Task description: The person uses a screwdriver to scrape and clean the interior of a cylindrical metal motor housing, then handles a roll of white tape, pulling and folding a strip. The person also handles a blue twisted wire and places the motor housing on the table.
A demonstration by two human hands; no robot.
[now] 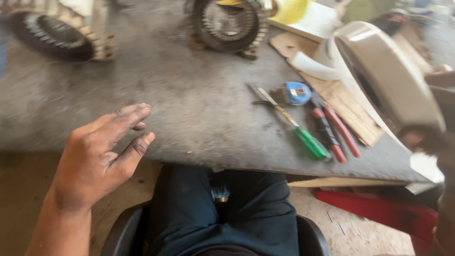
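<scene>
The left hand [97, 159] is flat and open, with the fingers [128, 116] stretched out close together and the thumb a little apart. It holds nothing. It hovers over the near edge of the grey desk [189, 104], at about 8 o'clock in the view. The fingertips look dirty and dark.

The right hand [419, 138] is at 3 o'clock, at the far right edge. It is blurry and partly hidden, so I cannot tell how its fingers are set. It is right against a big cream-coloured round cover [384, 71], which stands tilted on the desk.

Between the two hands lie some tools. A screwdriver [296, 128] with a green handle lies at a slant, tip toward 11 o'clock. Just beside it are pliers [334, 132] with red handles. A small blue roll [297, 93] touches the top of the pliers. Under the pliers is a brown piece of cardboard [343, 106].

At 12 o'clock stands a round metal motor part [227, 23]. Another dark round part [50, 35] lies at 10 o'clock. Both are well apart from the hands.

At 6 o'clock you see the person's dark trousers [222, 213] on a black chair [118, 232].
</scene>
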